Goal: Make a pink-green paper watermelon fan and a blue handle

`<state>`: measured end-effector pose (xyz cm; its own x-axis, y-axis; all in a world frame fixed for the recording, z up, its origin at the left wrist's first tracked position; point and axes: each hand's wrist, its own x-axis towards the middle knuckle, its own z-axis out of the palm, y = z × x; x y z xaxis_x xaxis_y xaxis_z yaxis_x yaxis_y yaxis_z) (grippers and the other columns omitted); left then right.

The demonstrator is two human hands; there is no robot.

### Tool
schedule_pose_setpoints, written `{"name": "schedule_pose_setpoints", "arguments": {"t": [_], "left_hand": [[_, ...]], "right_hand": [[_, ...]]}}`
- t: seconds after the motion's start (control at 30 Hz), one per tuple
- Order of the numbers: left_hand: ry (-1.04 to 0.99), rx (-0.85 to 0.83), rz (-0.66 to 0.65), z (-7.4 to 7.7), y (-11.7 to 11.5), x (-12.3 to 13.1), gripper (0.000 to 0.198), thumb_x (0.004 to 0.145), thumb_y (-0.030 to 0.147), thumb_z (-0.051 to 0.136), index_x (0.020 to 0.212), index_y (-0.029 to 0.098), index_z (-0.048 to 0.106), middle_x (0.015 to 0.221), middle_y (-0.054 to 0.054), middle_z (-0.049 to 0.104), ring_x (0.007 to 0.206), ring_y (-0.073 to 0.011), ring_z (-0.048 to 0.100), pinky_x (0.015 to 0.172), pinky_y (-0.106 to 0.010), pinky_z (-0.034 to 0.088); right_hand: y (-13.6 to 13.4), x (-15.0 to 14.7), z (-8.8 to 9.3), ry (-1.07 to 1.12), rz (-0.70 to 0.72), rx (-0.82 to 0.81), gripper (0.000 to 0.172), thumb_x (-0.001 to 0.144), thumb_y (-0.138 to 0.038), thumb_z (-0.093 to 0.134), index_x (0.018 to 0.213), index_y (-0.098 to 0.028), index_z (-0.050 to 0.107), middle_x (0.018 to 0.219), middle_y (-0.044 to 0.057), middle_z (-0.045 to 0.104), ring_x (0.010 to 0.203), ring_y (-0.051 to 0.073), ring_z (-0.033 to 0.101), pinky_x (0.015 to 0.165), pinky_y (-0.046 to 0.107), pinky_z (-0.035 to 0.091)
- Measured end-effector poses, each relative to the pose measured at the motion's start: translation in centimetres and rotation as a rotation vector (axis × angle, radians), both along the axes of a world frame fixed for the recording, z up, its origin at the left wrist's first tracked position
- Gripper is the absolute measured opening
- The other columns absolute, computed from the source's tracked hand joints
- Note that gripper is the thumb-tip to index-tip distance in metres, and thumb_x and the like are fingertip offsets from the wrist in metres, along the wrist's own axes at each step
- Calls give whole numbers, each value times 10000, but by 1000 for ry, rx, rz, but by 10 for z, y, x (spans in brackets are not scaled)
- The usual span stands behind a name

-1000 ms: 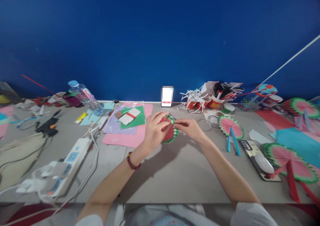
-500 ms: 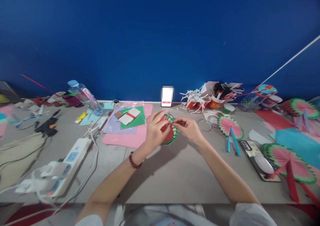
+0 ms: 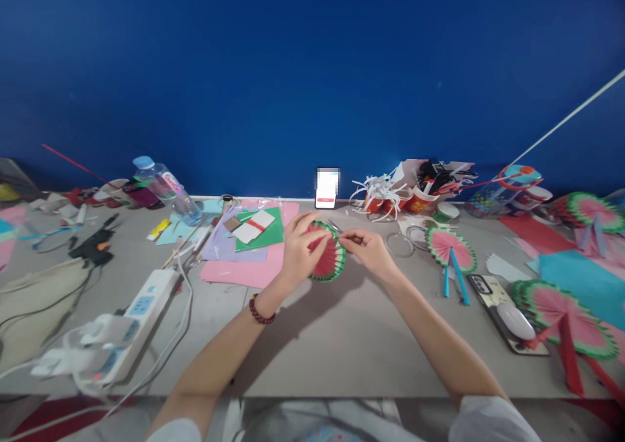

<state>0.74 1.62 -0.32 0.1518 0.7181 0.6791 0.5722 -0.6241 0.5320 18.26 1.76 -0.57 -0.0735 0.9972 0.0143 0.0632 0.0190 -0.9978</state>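
A pleated paper fan (image 3: 331,260), red with a green rim, is held above the grey table (image 3: 342,338) at its middle. My left hand (image 3: 299,252) wraps round the fan's left side, fingers curled on the pleats. My right hand (image 3: 367,250) pinches the fan's upper right edge with fingertips pressed together. A dark red bead bracelet (image 3: 258,311) sits on my left wrist.
Coloured paper sheets (image 3: 249,247) lie behind my left hand, with a water bottle (image 3: 166,189) and a power strip (image 3: 141,308) to the left. A phone (image 3: 327,188) leans on the blue wall. Finished fans (image 3: 452,250) and a second phone (image 3: 505,312) lie to the right.
The fan has spread wider between my hands and turned more toward me. Both hands stayed at the table's middle, shifting slightly upward.
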Motion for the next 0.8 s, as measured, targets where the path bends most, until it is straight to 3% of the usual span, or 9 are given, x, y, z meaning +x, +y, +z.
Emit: {"name": "schedule_pose_setpoints", "arguments": {"t": [0.13, 0.2, 0.27, 0.33, 0.4, 0.6, 0.8], "left_hand": [[-278, -73, 161, -4, 11, -10, 388, 849, 363, 580, 1222, 260, 549, 1378, -87, 447, 1295, -234, 371, 1073, -452, 307], [-477, -249, 175, -11, 18, -13, 558, 783, 432, 650, 1284, 253, 483, 1402, -107, 415, 1302, -246, 375, 1063, -426, 323], [-657, -590, 74, -18, 24, -12, 589, 724, 504, 682, 1212, 202, 550, 1279, -132, 537, 1192, -264, 498, 983, -409, 405], [-773, -888, -100, -23, 28, -9, 535, 677, 544, 699, 1021, 135, 660, 1065, -144, 655, 1025, -263, 601, 895, -388, 461], [-836, -1014, -209, -26, 28, -6, 455, 618, 509, 754, 843, 117, 707, 899, -123, 698, 893, -238, 637, 835, -357, 481], [-824, -995, -223, -26, 26, -4, 321, 570, 412, 805, 724, 139, 735, 764, -78, 719, 706, -171, 626, 706, -292, 476], [-684, -964, -187, -29, 27, -5, 315, 595, 443, 774, 705, 151, 736, 745, -63, 719, 683, -169, 615, 643, -269, 450]], "right_hand": [[9, 9, -4, 102, -46, -76, 329, 589, -441, 767, 769, -182, 675, 651, 5, 648, 571, 117, 558, 567, 254, 444], [13, 13, -6, 188, -57, -111, 322, 569, -434, 784, 745, -195, 657, 627, -13, 622, 556, 107, 545, 559, 247, 440], [16, 16, -8, 264, -58, -129, 312, 562, -425, 793, 718, -205, 637, 602, -32, 592, 537, 93, 527, 544, 236, 434], [18, 17, -10, 309, -58, -140, 307, 563, -415, 798, 708, -209, 623, 594, -42, 574, 525, 84, 516, 535, 227, 434], [19, 17, -11, 327, -61, -154, 303, 563, -404, 800, 709, -211, 618, 611, -41, 581, 538, 86, 527, 545, 226, 447], [19, 18, -9, 385, -54, -239, 288, 548, -405, 806, 704, -202, 674, 715, 6, 667, 654, 121, 599, 618, 238, 499], [19, 16, -10, 334, -18, -287, 330, 492, -414, 842, 655, -164, 702, 657, 16, 669, 589, 105, 582, 576, 222, 478]]}}
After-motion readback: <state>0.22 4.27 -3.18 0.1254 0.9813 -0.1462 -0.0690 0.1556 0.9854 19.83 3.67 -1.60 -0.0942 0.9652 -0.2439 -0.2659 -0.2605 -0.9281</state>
